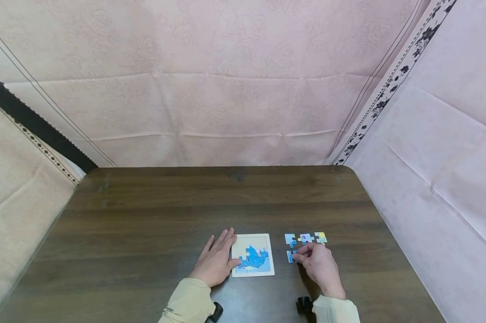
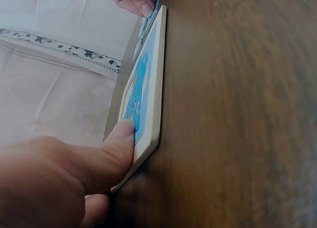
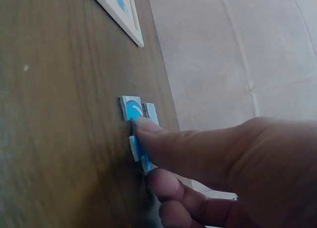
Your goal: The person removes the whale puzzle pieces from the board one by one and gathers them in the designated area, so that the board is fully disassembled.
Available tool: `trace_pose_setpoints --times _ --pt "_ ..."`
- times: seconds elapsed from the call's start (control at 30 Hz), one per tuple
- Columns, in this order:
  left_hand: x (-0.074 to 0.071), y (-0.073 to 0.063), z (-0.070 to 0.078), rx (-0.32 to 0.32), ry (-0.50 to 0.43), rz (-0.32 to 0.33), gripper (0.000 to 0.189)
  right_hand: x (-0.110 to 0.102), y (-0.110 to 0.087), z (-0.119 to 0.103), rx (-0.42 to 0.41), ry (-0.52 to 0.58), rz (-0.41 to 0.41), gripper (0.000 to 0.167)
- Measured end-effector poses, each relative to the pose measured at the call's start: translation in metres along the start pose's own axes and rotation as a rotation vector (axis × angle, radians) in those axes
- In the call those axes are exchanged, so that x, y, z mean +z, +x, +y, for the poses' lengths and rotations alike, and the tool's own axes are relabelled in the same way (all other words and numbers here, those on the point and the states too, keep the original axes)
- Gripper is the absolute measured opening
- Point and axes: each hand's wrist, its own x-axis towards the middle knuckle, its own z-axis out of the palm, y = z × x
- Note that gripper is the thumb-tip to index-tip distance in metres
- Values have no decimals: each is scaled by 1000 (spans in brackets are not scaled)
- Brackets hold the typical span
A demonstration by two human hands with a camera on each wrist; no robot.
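A light wooden puzzle board (image 1: 267, 271) with a partly filled blue picture lies flat at the table's front middle. My left hand (image 1: 215, 262) rests at its left side with fingers extended; the thumb (image 2: 119, 144) presses on the frame's edge. Right of the board, my right hand (image 1: 318, 265) reaches over a group of loose jigsaw pieces. Its thumb and fingers pinch a blue jigsaw piece (image 3: 133, 149), largely covered by the thumb. Another blue and white piece (image 3: 131, 105) lies just beyond the thumb tip.
Behind the right hand lie a blue piece (image 1: 290, 239), a piece with a pinkish figure (image 1: 305, 237) and a yellow-green piece (image 1: 320, 237). The brown wooden table (image 1: 154, 224) ends at a pale cloth curtain (image 1: 226, 103); cloth hangs at both sides too.
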Motion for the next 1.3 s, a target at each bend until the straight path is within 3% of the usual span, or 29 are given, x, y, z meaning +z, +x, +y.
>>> trace_pose_setpoints --times 0.47,1.13,1.3 --pt "0 0 0 4 5 3 72 -1 -5 -6 -32 -101 13 15" --pt "-2 -2 3 19 0 0 71 -9 -10 -6 -16 -66 25 19" --pt "-3 -3 3 33 10 13 70 -12 -10 -10 -61 -24 60 23"
